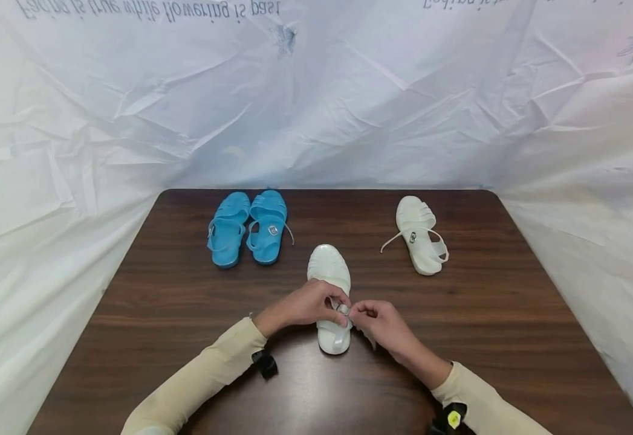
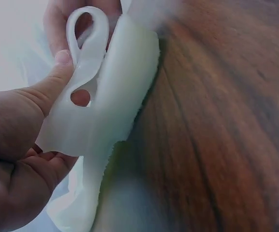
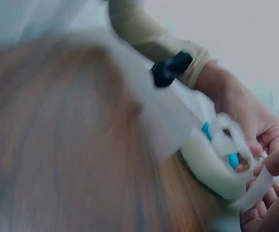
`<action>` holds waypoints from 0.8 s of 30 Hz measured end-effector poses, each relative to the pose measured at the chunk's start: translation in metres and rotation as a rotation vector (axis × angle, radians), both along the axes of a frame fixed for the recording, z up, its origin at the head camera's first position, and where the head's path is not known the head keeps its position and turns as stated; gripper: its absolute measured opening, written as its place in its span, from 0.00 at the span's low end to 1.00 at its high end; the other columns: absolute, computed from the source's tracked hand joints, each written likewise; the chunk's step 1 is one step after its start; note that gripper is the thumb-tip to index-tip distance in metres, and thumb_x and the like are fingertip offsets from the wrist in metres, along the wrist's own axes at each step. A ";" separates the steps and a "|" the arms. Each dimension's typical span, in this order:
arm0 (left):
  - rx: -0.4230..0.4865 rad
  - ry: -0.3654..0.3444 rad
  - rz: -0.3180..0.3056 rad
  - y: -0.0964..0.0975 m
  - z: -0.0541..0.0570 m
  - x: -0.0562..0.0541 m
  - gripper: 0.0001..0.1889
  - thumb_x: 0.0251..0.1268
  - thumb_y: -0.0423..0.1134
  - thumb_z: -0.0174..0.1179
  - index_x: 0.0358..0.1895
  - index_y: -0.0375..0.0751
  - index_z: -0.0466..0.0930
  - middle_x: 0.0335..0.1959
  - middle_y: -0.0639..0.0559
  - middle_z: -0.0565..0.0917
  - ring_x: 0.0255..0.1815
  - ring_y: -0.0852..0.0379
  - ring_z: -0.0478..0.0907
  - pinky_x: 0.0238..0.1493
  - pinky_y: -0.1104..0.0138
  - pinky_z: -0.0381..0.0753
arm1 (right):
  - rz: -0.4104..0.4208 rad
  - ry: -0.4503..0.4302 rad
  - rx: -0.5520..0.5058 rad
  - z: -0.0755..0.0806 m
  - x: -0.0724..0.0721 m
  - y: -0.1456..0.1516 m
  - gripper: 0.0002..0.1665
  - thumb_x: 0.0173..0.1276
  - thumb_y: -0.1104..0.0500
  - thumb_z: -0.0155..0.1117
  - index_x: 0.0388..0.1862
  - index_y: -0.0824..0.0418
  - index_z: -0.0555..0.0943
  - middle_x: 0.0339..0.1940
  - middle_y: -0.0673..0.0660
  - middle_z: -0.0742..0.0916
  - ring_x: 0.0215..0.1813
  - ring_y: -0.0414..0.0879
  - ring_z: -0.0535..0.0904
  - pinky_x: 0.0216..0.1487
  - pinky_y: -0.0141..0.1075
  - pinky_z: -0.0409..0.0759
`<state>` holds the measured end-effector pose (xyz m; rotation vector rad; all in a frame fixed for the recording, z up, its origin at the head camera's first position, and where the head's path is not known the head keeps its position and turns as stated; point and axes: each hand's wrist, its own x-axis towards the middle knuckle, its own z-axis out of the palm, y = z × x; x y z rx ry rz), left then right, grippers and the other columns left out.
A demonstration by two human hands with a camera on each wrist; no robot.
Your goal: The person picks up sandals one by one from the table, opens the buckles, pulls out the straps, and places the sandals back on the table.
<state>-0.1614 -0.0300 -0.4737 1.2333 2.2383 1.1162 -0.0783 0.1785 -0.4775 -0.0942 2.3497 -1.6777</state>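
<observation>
A white jelly sandal [image 1: 329, 263] lies at the middle of the table, its toe pointing away from me. My left hand [image 1: 308, 303] reaches over it from the left, thumb and forefinger pinching around the small buckle [image 1: 343, 309]. From the right, my right hand [image 1: 384, 326] pinches the thin strap beside that buckle; the strap's free end [image 1: 370, 339] hangs below the fingers. In the left wrist view the left thumb lies against the sandal's side near the looped heel strap [image 2: 89, 43]. The right wrist view shows the strap [image 3: 255, 191] coming from under the right fingertips.
The other white sandal [image 1: 415, 235] lies at the back right, its strap undone. A pair of blue sandals, the left one [image 1: 228, 232] beside the right one [image 1: 269, 226], stands at the back left. White sheeting [image 1: 349, 121] hangs behind the brown table [image 1: 512, 338].
</observation>
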 end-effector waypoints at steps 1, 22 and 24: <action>0.001 0.005 -0.002 -0.001 0.000 -0.001 0.12 0.59 0.47 0.75 0.43 0.48 0.90 0.34 0.65 0.87 0.31 0.70 0.78 0.35 0.74 0.80 | -0.001 -0.019 -0.014 0.001 0.000 0.000 0.09 0.75 0.61 0.63 0.39 0.68 0.84 0.30 0.53 0.83 0.33 0.42 0.76 0.34 0.31 0.75; 0.049 -0.036 0.026 -0.002 -0.007 -0.005 0.12 0.57 0.47 0.77 0.42 0.48 0.90 0.34 0.66 0.87 0.32 0.70 0.81 0.36 0.72 0.82 | -0.108 0.054 0.025 -0.002 -0.004 -0.001 0.06 0.66 0.65 0.73 0.40 0.66 0.89 0.31 0.55 0.89 0.31 0.41 0.83 0.33 0.33 0.82; 0.050 -0.036 0.032 -0.002 -0.008 -0.005 0.12 0.57 0.47 0.77 0.42 0.48 0.90 0.34 0.66 0.87 0.32 0.70 0.81 0.36 0.72 0.82 | -0.103 0.049 0.024 -0.002 -0.004 0.000 0.07 0.66 0.64 0.73 0.41 0.66 0.89 0.32 0.56 0.90 0.32 0.41 0.83 0.33 0.33 0.83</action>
